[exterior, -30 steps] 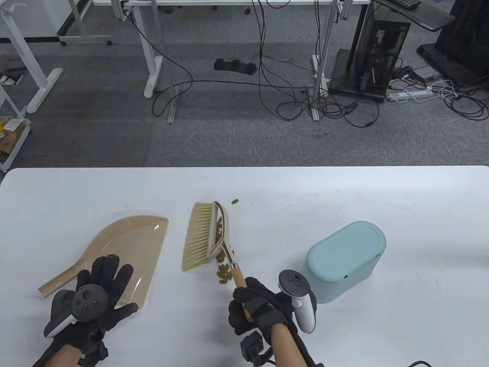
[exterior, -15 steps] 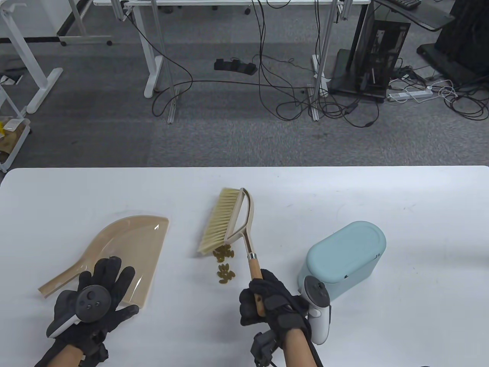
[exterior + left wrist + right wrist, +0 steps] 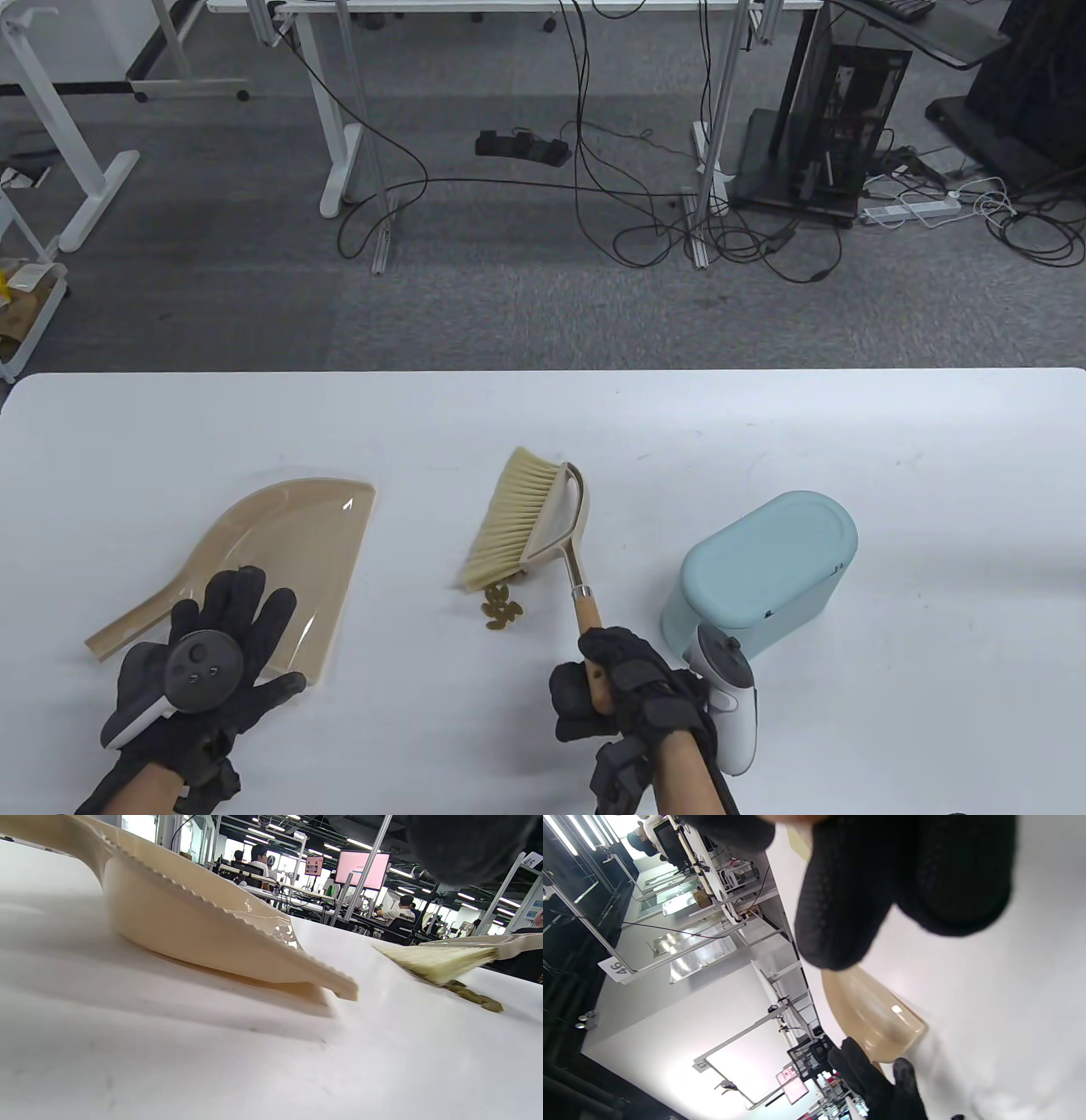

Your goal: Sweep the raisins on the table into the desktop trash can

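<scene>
Left hand is lying flat, fingers spread, pressing on the dustpan. Raisins are sitting under the brush bristles; right hand is clutching its handle. Trash can is standing right beside it.

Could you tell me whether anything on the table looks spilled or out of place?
Yes: a small cluster of greenish-brown raisins lies loose on the white table, at the bristle tips of the beige hand brush, apart from the beige plastic dustpan. Nothing else stands out.
</scene>
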### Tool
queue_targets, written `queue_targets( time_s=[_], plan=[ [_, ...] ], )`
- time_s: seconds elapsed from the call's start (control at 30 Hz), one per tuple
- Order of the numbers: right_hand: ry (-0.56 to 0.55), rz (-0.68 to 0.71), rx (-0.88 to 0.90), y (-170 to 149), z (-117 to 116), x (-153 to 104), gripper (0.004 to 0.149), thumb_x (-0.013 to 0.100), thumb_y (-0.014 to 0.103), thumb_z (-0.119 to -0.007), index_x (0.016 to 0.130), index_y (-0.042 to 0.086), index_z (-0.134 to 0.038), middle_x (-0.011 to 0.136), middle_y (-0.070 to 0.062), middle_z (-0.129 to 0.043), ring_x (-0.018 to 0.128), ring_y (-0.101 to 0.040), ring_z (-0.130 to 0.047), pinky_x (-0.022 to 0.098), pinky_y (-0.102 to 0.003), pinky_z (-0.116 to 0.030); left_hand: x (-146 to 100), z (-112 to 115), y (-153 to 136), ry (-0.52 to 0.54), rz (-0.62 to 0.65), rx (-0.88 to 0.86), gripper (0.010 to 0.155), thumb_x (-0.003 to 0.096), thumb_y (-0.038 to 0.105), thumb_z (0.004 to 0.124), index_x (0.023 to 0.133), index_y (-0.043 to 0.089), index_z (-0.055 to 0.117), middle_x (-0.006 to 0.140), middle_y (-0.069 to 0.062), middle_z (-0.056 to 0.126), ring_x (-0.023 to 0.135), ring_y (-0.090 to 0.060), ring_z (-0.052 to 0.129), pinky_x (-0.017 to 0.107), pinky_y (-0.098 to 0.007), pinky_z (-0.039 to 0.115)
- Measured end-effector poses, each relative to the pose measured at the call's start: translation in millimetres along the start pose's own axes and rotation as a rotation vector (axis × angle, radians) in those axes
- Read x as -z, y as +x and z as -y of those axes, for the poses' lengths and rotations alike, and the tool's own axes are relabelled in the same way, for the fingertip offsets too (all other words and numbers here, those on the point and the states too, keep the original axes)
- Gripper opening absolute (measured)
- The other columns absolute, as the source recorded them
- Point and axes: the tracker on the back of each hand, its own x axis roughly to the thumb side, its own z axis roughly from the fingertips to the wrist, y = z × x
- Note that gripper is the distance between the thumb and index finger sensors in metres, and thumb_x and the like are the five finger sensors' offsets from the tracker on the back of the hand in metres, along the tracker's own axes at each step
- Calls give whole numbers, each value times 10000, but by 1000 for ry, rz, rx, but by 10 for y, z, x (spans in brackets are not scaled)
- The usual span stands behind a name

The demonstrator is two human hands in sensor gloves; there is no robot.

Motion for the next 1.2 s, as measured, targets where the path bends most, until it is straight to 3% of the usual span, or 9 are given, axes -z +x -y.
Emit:
queue_targets(
  time_s=[0.13,0.2,0.33,0.4,0.53,0.77,1.17,1.2],
  plan=[
    [5,162,-198,126,40,-59,765,616,362,-635,1069,-81,-208,662,-152,-824,239,-85,-992,276,-337,-890,-6,2,2,-1,-3,2,859,476,603,704,1129,355,204,1149,78,-139,1138,-276,-117,767,-637,-13],
    [49,193,-202,186,58,-67,760,606,368,-652,1075,-75,-251,640,-144,-843,210,-77,-991,253,-330,-893,-8,10,1,-4,-3,3,860,476,603,704,1128,354,202,1148,78,-140,1137,-276,-117,767,-637,-12],
    [216,152,-250,224,177,-81,758,596,343,-691,1092,-65,-289,629,-181,-860,193,-122,-989,245,-370,-882,-5,19,-38,-7,-18,-5,872,469,610,707,1122,366,181,1142,83,-151,1130,-265,-136,768,-634,-18],
    [249,127,-321,221,260,-103,755,598,349,-691,1097,-65,-304,627,-171,-866,188,-110,-986,244,-360,-884,-9,9,-67,8,-26,-20,883,465,613,711,1117,372,166,1136,90,-161,1121,-248,-162,769,-625,-31],
    [135,31,-481,230,478,-186,735,562,319,-749,1094,-60,-411,575,-214,-901,126,-156,-984,206,-401,-876,-4,24,-143,-4,-63,-41,884,463,612,715,1116,375,167,1135,91,-161,1122,-250,-158,769,-625,-30],
    [-73,84,-671,299,710,-291,714,557,339,-750,1111,-1,-455,576,-190,-914,123,-157,-980,219,-409,-876,17,74,-149,-33,-86,-24,878,466,610,712,1115,376,169,1134,95,-161,1123,-249,-158,769,-623,-33],
    [-83,76,-648,101,749,-258,726,593,356,-673,1110,-37,-347,615,-200,-871,179,-141,-984,240,-401,-877,19,90,-121,-37,-73,-10,877,468,610,707,1116,374,165,1132,93,-164,1121,-250,-157,769,-623,-31],
    [-44,105,-597,90,739,-256,728,598,365,-662,1105,-43,-336,616,-176,-873,178,-115,-986,236,-376,-886,18,90,-127,-35,-75,-14,876,467,610,708,1115,376,166,1133,93,-164,1122,-251,-157,769,-623,-31]
  ],
)
